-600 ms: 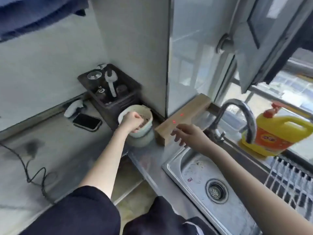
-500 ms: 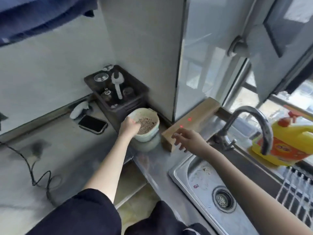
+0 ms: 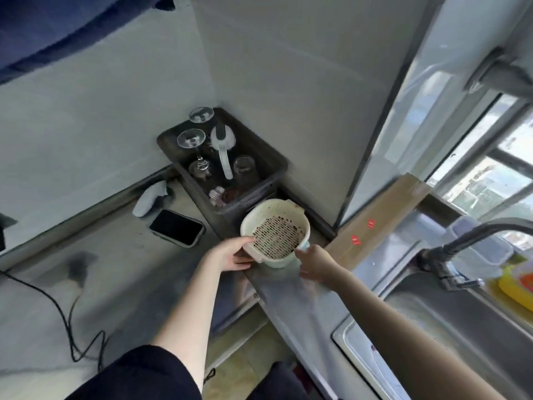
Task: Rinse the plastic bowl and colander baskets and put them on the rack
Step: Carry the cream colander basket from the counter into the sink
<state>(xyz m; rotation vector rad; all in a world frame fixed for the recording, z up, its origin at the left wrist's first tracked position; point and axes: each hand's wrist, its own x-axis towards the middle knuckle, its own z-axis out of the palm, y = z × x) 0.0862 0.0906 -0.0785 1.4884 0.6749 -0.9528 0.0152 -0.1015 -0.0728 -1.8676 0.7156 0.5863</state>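
1. Head view: the left hand (image 3: 230, 255) grips the rim of the cream round plastic colander basket (image 3: 275, 232); its fingers curl around the near-left edge.
2. The right hand (image 3: 313, 262) holds the basket's right rim, fingers pinching it.
3. The basket is tilted, above the steel counter (image 3: 302, 307), just beside the dark plastic crate (image 3: 268, 157).

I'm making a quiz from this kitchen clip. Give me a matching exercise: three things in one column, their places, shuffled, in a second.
Things:
1. cream plastic colander basket
2. black smartphone
3. clear stemmed wine glass

Places:
A. upside down in the dark plastic crate
B. flat on the grey counter, left of the crate
C. between the left hand and right hand

Pairs: 1-C, 2-B, 3-A
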